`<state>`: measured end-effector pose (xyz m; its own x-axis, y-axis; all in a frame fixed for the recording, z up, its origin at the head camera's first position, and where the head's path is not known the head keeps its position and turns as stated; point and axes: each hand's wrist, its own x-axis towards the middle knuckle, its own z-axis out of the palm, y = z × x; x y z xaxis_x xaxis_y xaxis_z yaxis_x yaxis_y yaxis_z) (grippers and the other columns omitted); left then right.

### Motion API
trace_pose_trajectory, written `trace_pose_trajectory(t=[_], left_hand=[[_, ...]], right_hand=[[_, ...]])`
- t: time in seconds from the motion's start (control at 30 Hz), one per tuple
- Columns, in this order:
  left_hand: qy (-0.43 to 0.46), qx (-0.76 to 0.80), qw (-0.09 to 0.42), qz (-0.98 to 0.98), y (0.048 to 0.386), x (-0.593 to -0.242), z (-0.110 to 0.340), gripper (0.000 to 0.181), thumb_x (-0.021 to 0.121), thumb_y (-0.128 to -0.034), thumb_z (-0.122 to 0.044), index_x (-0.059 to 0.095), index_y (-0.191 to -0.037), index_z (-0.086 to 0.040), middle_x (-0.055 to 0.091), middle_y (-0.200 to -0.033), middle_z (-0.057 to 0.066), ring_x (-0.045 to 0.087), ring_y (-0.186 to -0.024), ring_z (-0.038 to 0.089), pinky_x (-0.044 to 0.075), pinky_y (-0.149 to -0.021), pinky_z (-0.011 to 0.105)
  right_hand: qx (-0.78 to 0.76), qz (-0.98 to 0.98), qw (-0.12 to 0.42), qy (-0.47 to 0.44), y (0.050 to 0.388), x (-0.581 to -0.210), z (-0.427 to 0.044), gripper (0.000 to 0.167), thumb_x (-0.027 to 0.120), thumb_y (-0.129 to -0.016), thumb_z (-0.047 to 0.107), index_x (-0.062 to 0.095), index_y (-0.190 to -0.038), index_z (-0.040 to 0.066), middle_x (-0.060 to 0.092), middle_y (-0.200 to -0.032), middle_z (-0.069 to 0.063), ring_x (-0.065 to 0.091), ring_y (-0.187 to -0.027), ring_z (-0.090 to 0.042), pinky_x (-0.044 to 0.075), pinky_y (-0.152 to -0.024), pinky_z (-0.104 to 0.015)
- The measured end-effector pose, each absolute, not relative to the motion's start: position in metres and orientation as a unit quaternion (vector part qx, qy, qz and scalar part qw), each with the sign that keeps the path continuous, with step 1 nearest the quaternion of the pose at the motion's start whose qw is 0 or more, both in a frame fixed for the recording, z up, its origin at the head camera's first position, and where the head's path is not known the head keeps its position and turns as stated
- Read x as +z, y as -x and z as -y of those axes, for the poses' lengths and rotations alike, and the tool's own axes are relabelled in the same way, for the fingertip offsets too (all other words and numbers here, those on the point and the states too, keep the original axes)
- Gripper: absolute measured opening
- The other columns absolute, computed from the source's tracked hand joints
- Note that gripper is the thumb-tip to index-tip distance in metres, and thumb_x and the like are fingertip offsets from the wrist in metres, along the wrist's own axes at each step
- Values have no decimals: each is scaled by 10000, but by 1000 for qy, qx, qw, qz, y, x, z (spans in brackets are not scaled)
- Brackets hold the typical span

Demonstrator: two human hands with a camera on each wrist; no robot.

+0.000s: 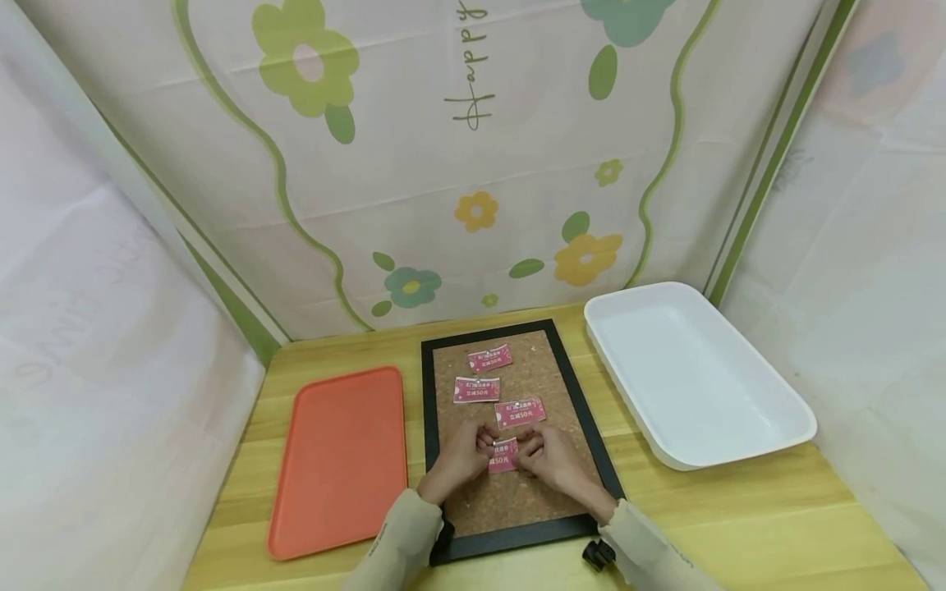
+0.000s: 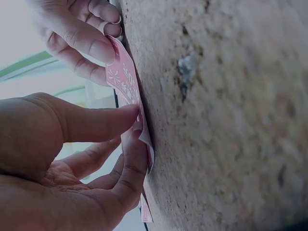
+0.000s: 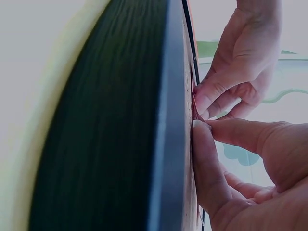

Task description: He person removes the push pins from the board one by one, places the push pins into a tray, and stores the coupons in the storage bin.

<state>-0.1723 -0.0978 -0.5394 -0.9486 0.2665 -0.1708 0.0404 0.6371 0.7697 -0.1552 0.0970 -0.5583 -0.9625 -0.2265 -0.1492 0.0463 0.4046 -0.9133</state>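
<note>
A pink coupon (image 1: 503, 456) printed with "50元" lies between both hands, low on a cork board (image 1: 517, 502) with a black frame. My left hand (image 1: 464, 453) pinches its left end; thumb and finger meet on the paper (image 2: 126, 79) in the left wrist view. At the opposite end, my right hand (image 1: 553, 458) grips the edge between thumb and fingers, close against the cork. The coupon bends slightly and stands a little off the board. Above it are three similar coupons, the nearest (image 1: 521, 413) just over the hands, then one (image 1: 476, 390) and another (image 1: 490, 359).
An orange-red tray (image 1: 343, 460) lies left of the board on the wooden table (image 1: 709, 525). To the right stands a deep white tray (image 1: 698, 373). Flowered cloth (image 1: 414, 205) hangs behind, with pale cloth walls at both sides.
</note>
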Motion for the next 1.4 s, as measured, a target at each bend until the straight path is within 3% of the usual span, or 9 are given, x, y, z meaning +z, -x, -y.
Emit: trace_pose_trajectory(t=[0.43, 0.77, 0.97, 1.4], left_hand=[[-101, 405, 123, -900, 174, -541, 98, 213, 685, -825, 161, 701, -915, -31, 600, -785, 22, 522, -701, 115, 411, -587, 213], [-96, 416, 133, -895, 175, -537, 99, 198, 689, -846, 157, 702, -918, -27, 632, -810, 82, 526, -700, 140, 413, -579, 230], [-102, 400, 132, -901, 176, -540, 98, 178, 693, -866, 132, 699, -904, -42, 623, -789, 41, 529, -686, 130, 416, -570, 227], [-104, 372, 117, -915, 173, -540, 94, 241, 684, -800, 178, 674, -867, -53, 611, -748, 25, 506, -655, 122, 394, -552, 237]], right_hand=[[-544, -827, 130, 56, 156, -558, -97, 284, 762, -896, 3, 671, -1161, -47, 767, -804, -72, 732, -660, -152, 588, -580, -275], [-545, -828, 122, 51, 157, -558, -97, 285, 759, -884, -9, 677, -1154, -46, 766, -793, -70, 727, -651, -149, 577, -569, -267], [-539, -832, 124, 52, 156, -557, -97, 281, 761, -884, -6, 682, -1151, -45, 765, -789, -69, 726, -646, -153, 572, -565, -267], [-534, -834, 127, 49, 155, -559, -97, 284, 755, -888, 0, 675, -1158, -41, 759, -794, -61, 721, -651, -148, 571, -568, -270]])
